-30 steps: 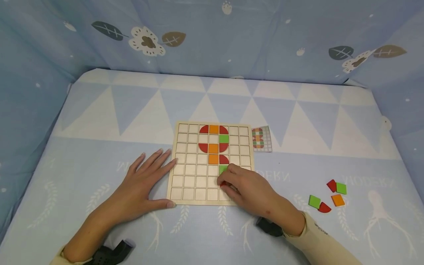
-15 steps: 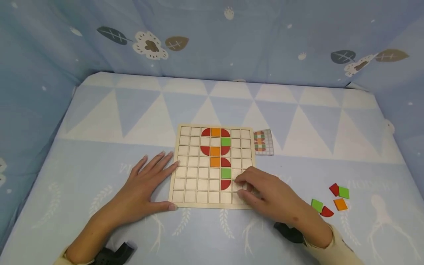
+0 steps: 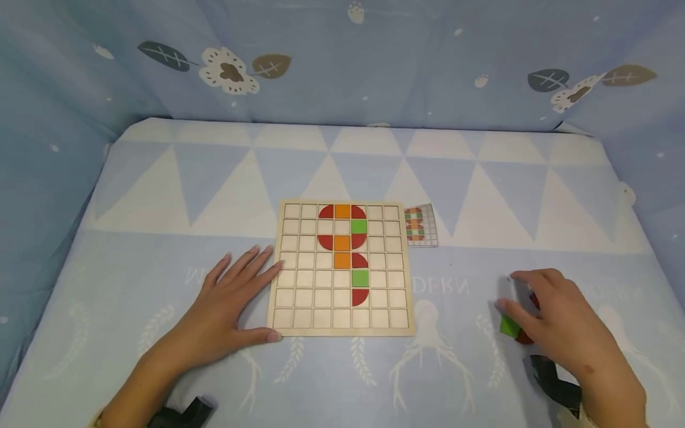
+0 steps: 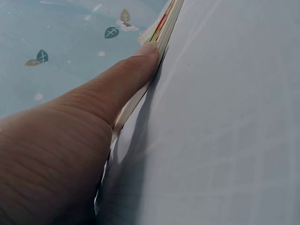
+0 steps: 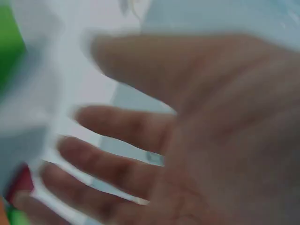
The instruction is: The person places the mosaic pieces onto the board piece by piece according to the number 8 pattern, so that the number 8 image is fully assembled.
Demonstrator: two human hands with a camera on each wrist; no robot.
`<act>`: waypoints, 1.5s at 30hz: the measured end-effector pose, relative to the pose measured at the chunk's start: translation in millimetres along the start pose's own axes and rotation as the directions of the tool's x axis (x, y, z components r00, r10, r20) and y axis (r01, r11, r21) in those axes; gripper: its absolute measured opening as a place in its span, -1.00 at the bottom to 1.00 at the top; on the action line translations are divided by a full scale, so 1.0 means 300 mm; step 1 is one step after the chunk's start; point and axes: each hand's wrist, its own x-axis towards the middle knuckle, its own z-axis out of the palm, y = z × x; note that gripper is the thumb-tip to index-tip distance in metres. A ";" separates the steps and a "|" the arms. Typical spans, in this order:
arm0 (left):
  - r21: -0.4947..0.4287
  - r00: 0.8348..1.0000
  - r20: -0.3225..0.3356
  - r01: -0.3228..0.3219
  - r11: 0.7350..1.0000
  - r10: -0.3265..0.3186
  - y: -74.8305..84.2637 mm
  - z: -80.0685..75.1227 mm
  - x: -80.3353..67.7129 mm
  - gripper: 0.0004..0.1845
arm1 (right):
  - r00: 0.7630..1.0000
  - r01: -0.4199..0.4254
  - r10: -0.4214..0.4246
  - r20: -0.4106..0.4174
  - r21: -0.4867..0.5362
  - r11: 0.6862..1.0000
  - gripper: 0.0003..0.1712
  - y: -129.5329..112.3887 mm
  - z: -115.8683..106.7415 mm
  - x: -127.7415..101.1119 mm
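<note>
Right hand [image 3: 556, 321] spread over the loose pile of small painted wooden pieces to the right of the square wooden grid board [image 3: 291, 324], fingers relaxed and parted, gripping nothing that shows. Under those fingers, only a green square piece [image 3: 508, 326] and a sliver of a red piece [image 3: 523, 339] peeking out; rest of the pile covered. Right wrist view smeared by blur: parted fingers [image 5: 117, 126], a green patch [image 5: 9, 51] at the left edge, a bit of red [image 5: 21, 185] lower down, shapes unreadable. Left hand [image 3: 227, 303] flat on the blue patterned mat [image 3: 160, 196], fingers straight, thumb [image 4: 136, 70] pressed along the board's near-left edge. On the board, red, orange and green pieces set in the middle columns. Just beyond the board's upper right corner, a small pattern card [image 3: 421, 225], print too small to read.
</note>
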 end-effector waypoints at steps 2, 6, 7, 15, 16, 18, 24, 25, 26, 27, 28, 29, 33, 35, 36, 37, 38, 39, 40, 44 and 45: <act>-0.007 1.000 -0.003 -0.001 1.000 0.001 -0.001 0.000 -0.001 0.17 | 0.994 -0.065 0.065 0.089 -0.002 0.998 -0.24 0.010 -0.008 -0.006; -0.013 1.000 -0.009 0.000 1.000 0.000 -0.005 -0.003 -0.005 0.17 | 0.980 -0.084 0.082 0.181 0.001 0.996 -0.16 -0.033 0.013 -0.002; -0.013 1.000 -0.010 0.000 1.000 0.000 -0.007 -0.003 -0.006 0.17 | 0.980 -0.074 0.072 0.185 0.004 0.997 -0.18 -0.048 0.022 0.000; -0.027 1.000 -0.004 0.000 1.000 0.000 -0.006 -0.002 0.001 0.16 | 0.992 0.049 -0.067 0.105 0.163 0.985 -0.62 -0.114 0.059 -0.013; -0.028 1.000 -0.002 0.001 1.000 -0.001 -0.005 -0.001 0.002 0.16 | 0.992 0.071 -0.088 0.086 0.189 0.979 -0.64 -0.114 0.058 -0.014; -0.029 1.000 -0.001 0.001 1.000 -0.001 -0.003 0.000 0.005 0.16 | 0.993 0.086 -0.101 0.062 0.218 0.972 -0.68 -0.109 0.053 -0.016; -0.020 1.000 0.003 0.006 1.000 -0.006 0.002 -0.001 0.006 0.17 | 0.994 -0.018 0.001 0.111 0.151 0.988 -0.60 -0.027 0.013 -0.028; -0.018 1.000 0.003 0.008 1.000 -0.008 0.002 -0.002 0.005 0.17 | 0.989 -0.050 0.030 0.146 0.131 0.990 -0.56 -0.015 0.008 -0.030; -0.016 1.000 0.003 0.009 1.000 -0.009 0.002 -0.002 0.003 0.17 | 0.981 -0.077 0.054 0.189 0.117 0.990 -0.53 -0.008 0.005 -0.031; -0.015 1.000 0.000 0.009 1.000 -0.009 0.002 -0.003 0.001 0.17 | 0.973 -0.092 0.066 0.223 0.109 0.990 -0.50 -0.004 0.005 -0.031; -0.015 1.000 -0.002 0.008 1.000 -0.008 0.002 -0.004 -0.002 0.17 | 0.967 -0.095 0.065 0.248 0.109 0.990 -0.49 -0.003 0.007 -0.030; -0.015 1.000 -0.005 0.006 1.000 -0.006 0.002 -0.004 -0.003 0.17 | 0.964 -0.086 0.054 0.259 0.115 0.990 -0.50 -0.005 0.012 -0.029; -0.021 1.000 -0.012 -0.003 1.000 0.003 0.001 -0.004 -0.005 0.16 | 0.970 -0.024 -0.011 0.244 0.143 0.989 -0.56 -0.028 0.034 -0.029; -0.023 1.000 -0.010 -0.005 1.000 0.004 0.002 -0.003 -0.003 0.16 | 0.975 -0.008 -0.024 0.221 0.145 0.989 -0.59 -0.040 0.040 -0.032; -0.024 1.000 -0.010 -0.004 1.000 0.004 0.002 -0.003 -0.002 0.17 | 0.977 -0.007 -0.025 0.210 0.148 0.989 -0.59 -0.046 0.042 -0.033; -0.025 1.000 -0.009 -0.004 1.000 0.004 0.003 -0.002 -0.001 0.17 | 0.980 -0.012 -0.018 0.199 0.148 0.989 -0.60 -0.051 0.044 -0.032; -0.025 1.000 -0.009 -0.005 1.000 0.004 0.004 -0.002 -0.001 0.17 | 0.982 -0.015 -0.014 0.188 0.155 0.988 -0.61 -0.056 0.045 -0.030; -0.026 1.000 -0.010 -0.005 1.000 0.005 0.004 -0.001 -0.001 0.17 | 0.984 -0.018 -0.011 0.177 0.160 0.987 -0.61 -0.061 0.046 -0.027; -0.025 1.000 -0.011 -0.006 1.000 0.006 0.004 -0.001 -0.001 0.17 | 0.985 -0.022 -0.007 0.170 0.164 0.986 -0.62 -0.065 0.047 -0.023; -0.022 1.000 -0.011 -0.007 1.000 0.006 0.003 0.000 -0.001 0.17 | 0.990 -0.030 0.004 0.143 0.183 0.983 -0.62 -0.077 0.051 -0.009; -0.019 1.000 -0.010 -0.005 1.000 0.005 0.003 0.000 -0.001 0.17 | 0.991 -0.027 0.002 0.134 0.184 0.982 -0.62 -0.078 0.052 -0.007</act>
